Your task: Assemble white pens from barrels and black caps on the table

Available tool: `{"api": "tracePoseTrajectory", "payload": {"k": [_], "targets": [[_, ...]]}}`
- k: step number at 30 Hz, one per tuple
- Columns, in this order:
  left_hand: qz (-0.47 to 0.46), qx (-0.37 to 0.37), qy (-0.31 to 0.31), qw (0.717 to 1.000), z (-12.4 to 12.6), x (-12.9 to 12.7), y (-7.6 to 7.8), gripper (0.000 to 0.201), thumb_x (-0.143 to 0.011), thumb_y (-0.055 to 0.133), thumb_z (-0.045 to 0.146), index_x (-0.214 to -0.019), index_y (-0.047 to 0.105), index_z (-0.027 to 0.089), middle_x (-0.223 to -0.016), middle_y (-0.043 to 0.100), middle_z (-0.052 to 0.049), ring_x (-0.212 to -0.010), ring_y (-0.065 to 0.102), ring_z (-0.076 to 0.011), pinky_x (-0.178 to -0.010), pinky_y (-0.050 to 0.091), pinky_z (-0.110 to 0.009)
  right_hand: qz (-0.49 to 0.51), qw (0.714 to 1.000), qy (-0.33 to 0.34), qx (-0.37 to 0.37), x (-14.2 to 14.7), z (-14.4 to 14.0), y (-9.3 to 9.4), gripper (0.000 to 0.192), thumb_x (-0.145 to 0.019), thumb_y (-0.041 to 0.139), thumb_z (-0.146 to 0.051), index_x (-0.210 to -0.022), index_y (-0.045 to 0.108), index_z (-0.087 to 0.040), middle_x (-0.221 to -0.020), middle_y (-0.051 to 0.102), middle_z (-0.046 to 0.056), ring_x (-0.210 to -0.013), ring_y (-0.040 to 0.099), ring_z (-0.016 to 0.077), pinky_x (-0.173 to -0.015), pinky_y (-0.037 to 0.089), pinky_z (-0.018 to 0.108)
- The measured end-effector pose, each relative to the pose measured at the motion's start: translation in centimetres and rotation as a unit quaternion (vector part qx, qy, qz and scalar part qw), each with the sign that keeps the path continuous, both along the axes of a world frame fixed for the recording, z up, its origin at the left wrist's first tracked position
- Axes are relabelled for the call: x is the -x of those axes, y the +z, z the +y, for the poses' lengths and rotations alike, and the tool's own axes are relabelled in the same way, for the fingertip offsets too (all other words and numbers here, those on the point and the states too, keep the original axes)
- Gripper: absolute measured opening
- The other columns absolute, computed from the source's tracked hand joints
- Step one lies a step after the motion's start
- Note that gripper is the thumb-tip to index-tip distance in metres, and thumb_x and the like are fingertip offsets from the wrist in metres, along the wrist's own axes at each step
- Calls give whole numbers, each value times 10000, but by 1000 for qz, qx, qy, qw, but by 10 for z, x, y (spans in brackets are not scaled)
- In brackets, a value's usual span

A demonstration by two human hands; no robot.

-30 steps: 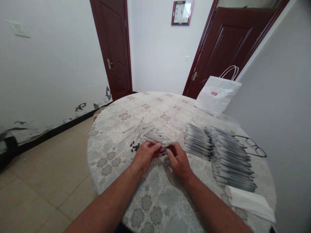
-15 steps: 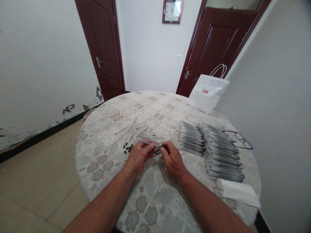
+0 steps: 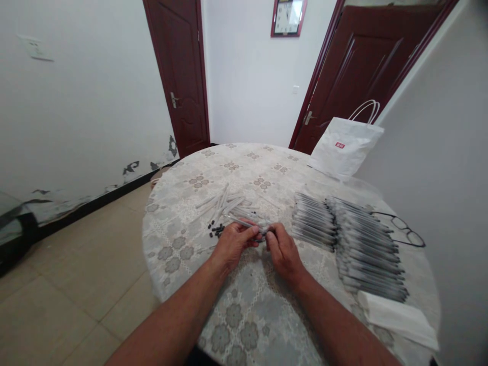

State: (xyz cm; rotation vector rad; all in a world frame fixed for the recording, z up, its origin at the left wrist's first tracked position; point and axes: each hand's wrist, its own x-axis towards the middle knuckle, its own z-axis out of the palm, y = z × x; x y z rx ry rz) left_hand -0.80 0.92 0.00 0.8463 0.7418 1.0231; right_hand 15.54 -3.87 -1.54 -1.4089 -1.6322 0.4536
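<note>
In the middle of the near half of the table, my left hand (image 3: 237,242) is closed around a slim translucent pen (image 3: 238,220), whose far end points up and left. My right hand (image 3: 284,250) pinches at the pen's other end; its fingertips hide that end. Both hands nearly touch. Loose clear pen barrels (image 3: 219,203) lie in a pile just beyond my left hand. Several small black caps (image 3: 217,231) are scattered to its left. On the right, two stacked rows of dark-tipped pens, a shorter row (image 3: 314,221) and a longer row (image 3: 368,249), lie side by side.
A patterned cloth covers the round table (image 3: 236,330). Eyeglasses (image 3: 406,231) lie by its right edge, near a folded white cloth or paper (image 3: 400,317). A white paper bag (image 3: 345,147) stands at the back right. Walls and doors surround the table.
The view has swung left, so everything sits further right in the picture. Both hands stay close together on the pen, with only slight finger movement.
</note>
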Motion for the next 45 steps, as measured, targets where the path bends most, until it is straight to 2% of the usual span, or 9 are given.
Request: {"api": "tracePoseTrajectory", "payload": {"k": [6,12,18,22,25,30,37,42,45], "targets": [[19,-14,-4,1000,-4,-3,1,386,-686,912,381,-892,675,157,-802,729,-42,-739,713,-182,-637,568,-270,23,1000,1,13,-1,-2,-4,288,-1061,357,-402,-862,503,-254,-662,546,-27,-602,538,179,-607,387,312],[52,-64,17,996,-6,-3,3,316,-729,859,383,-872,691,156,-756,713,-45,-705,699,-184,-621,554,-275,12,1000,9,-9,-3,-1,-3,222,-1013,512,-439,-1063,595,-239,-836,686,21,-725,623,210,-653,445,316],[150,-132,3,980,-2,9,13,269,-833,748,420,-860,723,153,-771,732,-71,-684,699,-190,-596,540,-270,2,1000,-6,-15,-5,-1,-1,343,-1044,431,-463,-856,613,-241,-697,620,5,-646,581,196,-611,411,305],[194,-166,129,958,11,35,28,219,-861,682,377,-927,715,171,-867,742,-69,-758,710,-195,-606,547,-265,85,993,-78,-20,-8,3,1,298,-1010,515,-494,-960,639,-227,-693,617,-10,-624,581,183,-608,433,296],[258,-198,185,927,21,55,36,195,-842,693,353,-938,711,184,-833,727,-47,-748,701,-196,-610,535,-263,192,976,-102,-28,-12,9,3,303,-957,604,-497,-1067,623,-215,-714,628,-17,-599,583,172,-582,462,290],[382,-269,115,877,26,62,35,131,-826,716,288,-923,767,216,-815,740,-41,-749,679,-204,-697,498,-281,301,947,-105,-43,-18,18,4,300,-890,672,-438,-1072,582,-217,-676,597,-47,-535,553,147,-487,451,255],[559,-365,27,744,26,31,14,216,-842,704,196,-1040,785,226,-1018,760,-94,-974,681,-272,-907,475,-356,336,933,-109,-63,-25,21,6,228,-871,648,-372,-1021,541,-239,-655,590,-68,-532,546,132,-465,438,224],[626,-421,-26,656,32,0,19,292,-910,650,215,-1188,737,220,-1170,714,-123,-1129,635,-290,-979,459,-375,354,925,-113,-75,-29,25,3,224,-855,627,-339,-1025,519,-241,-653,584,-75,-515,538,127,-450,429,218],[648,-433,-49,624,37,-22,23,306,-919,623,200,-1204,730,223,-1168,694,-133,-1136,618,-301,-939,470,-379,367,920,-115,-75,-31,28,1,233,-841,625,-329,-1021,507,-239,-695,611,-64,-516,542,123,-438,425,215]]}}
